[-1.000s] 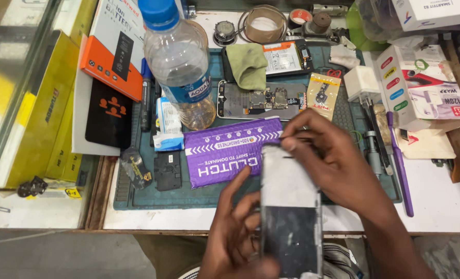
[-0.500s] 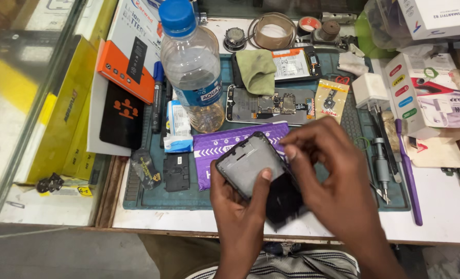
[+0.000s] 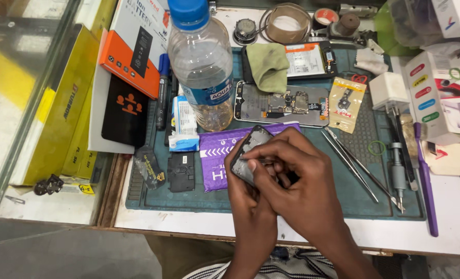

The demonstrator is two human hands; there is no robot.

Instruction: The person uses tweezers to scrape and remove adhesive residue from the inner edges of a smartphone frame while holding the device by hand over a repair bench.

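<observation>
- Since a moment ago, you have tilted the phone panel [image 3: 251, 155] further over and drawn it down closer to the mat, and your right hand has come across on top of it.
- Your left hand [image 3: 250, 199] is closed around the lower edge of the panel from beneath, with the fingers curled up its left side.
- Your right hand [image 3: 305, 178] is bent over the panel, fingertips pinched together at its middle; whether they hold some small tool or part, you cannot tell from this view.
- That dark panel sits above the purple packet [image 3: 220, 161], just in front of the opened phone [image 3: 284, 103] with its circuit board showing.
- Keep the left hand's grip on the edges only, so that the glass takes no twisting load.
- Work the right fingertips slowly along one edge instead of pulling from the middle; a thin panel like this probably cracks if it is bent.
- Mind the water bottle [image 3: 201, 62] standing just behind your hands; it is near enough that an elbow or a slip could tip it onto the open board.
- Your tweezers [image 3: 349, 164] lie just to the right on the green mat [image 3: 312, 206], with the screwdriver [image 3: 398, 170] beyond, both within easy reach.
</observation>
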